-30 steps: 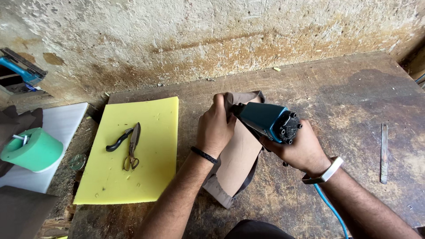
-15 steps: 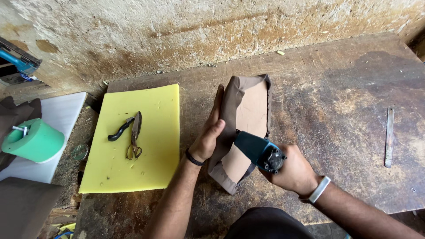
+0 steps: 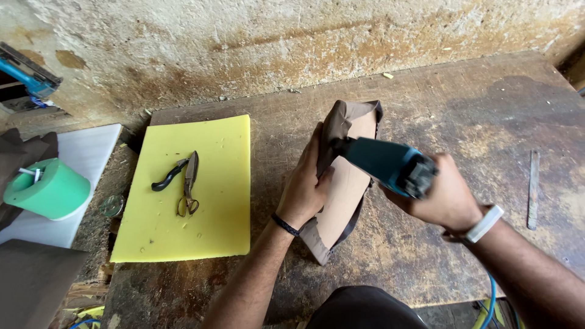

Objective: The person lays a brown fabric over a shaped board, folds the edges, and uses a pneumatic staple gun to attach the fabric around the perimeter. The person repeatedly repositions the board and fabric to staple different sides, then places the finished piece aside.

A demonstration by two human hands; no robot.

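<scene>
Right now the fabric-wrapped panel (image 3: 344, 183) stands on its edge mid-bench, tan face toward the right, brown cloth folded over its far top and trailing off the near lower corner. Left hand (image 3: 304, 186) is flat against the panel's left side, fingers spread narrow and pressed on the cloth edge, bracing it upright. Right hand (image 3: 442, 195) is wrapped tight round the teal pneumatic stapler (image 3: 384, 163), nose touching the panel's upper left edge just beside the left fingertips; blue air hose (image 3: 490, 292) drops off the near edge of the workbench (image 3: 426, 103). Risks, my read: nose sits very near the bracing fingers, so a slip or a fastener going through thin cloth could hit them; panel is only held by one palm, so tool push could tip it right; loose cloth at the near corner may bunch if not pulled taut. Left of the panel, well apart, a yellow foam sheet (image 3: 213, 201) lies flat with black-handled shears (image 3: 183, 180) on it. Further left, a green foam cylinder (image 3: 52, 189) on a white board (image 3: 91, 152). Far right, a thin metal strip (image 3: 533, 189) lies on the bench. Another teal tool (image 3: 27, 76) sits at the far left by the wall.
</scene>
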